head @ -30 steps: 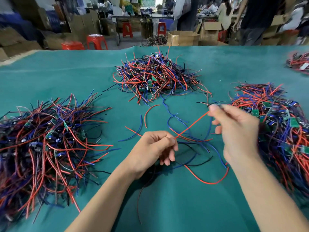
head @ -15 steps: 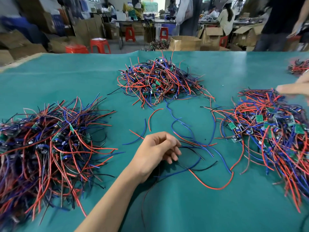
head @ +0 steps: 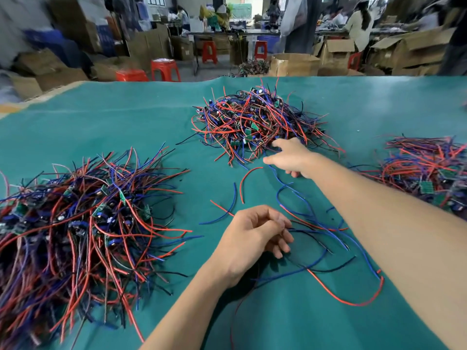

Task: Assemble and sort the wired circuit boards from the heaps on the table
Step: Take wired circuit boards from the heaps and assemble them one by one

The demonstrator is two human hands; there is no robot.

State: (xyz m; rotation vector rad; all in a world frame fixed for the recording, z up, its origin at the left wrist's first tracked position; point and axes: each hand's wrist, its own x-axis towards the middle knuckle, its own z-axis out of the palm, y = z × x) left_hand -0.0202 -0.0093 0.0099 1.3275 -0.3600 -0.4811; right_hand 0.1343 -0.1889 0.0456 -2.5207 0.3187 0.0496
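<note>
Head view: right hand (head: 290,157), grip wide, touches far heap's (head: 255,125) near edge.

Factory workshop: cardboard boxes (head: 294,64), red stools (head: 164,69), wire heaps (head: 255,122).

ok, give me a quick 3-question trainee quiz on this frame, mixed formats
1. True or false: the right hand reaches toward the far heap at the middle of the table.
2. Multiple choice: what does the left hand pinch? A) a green board B) thin dark wires C) a red stool
3. Fill in: the heaps of wired boards plainly in view number ____.

Key: 1 true; 2 B; 3 three (left heap, far heap, right heap).
</note>
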